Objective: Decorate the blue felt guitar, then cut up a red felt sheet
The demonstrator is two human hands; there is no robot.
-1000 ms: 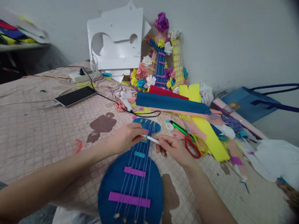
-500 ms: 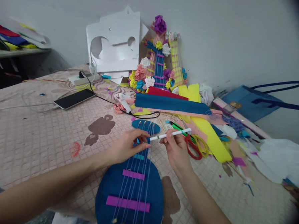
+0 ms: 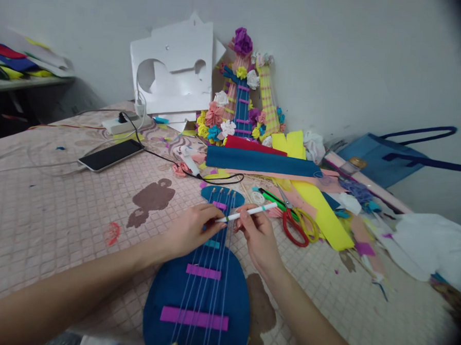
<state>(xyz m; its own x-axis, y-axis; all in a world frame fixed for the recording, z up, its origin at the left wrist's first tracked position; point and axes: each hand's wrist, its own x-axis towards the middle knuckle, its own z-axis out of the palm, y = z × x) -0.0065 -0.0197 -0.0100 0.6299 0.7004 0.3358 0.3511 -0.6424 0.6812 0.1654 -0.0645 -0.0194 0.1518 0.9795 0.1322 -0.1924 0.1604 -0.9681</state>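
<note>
At centre frame, left hand [image 3: 194, 228] pinches the left end of a white pen-like stick [image 3: 260, 209]; right hand [image 3: 258, 236] pinches it near the middle. Stick tilted, right end higher, over the neck of a blue stringed guitar shape [image 3: 204, 294], lower centre. Scissors [image 3: 289, 215] right of centre.
</note>
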